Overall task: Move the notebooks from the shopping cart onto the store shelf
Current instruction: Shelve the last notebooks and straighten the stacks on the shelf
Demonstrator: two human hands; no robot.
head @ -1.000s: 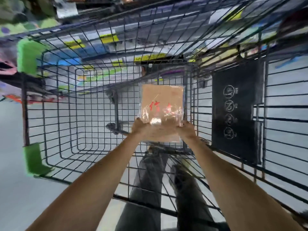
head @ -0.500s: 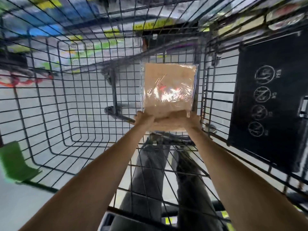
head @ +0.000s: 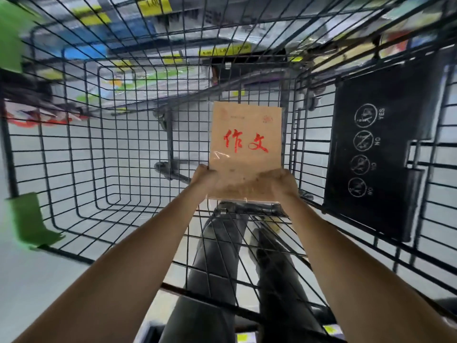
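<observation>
A shop: wire shopping cart (head: 11,154), yellow price tags (head: 223,51) beyond.

notebook pack (head: 244,149): tan, clear-wrapped, red characters, upright
left hand (head: 205,178): grips the pack's lower left corner
right hand (head: 284,183): grips its lower right corner
shopping cart (head: 99,169): black wire
sign panel (head: 378,154): black, right wall
shelf (head: 222,52): far, blurred

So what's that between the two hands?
A tan notebook in clear wrap, with red characters on its cover. The left hand and right hand grip its lower corners, seen in the head view.
</observation>
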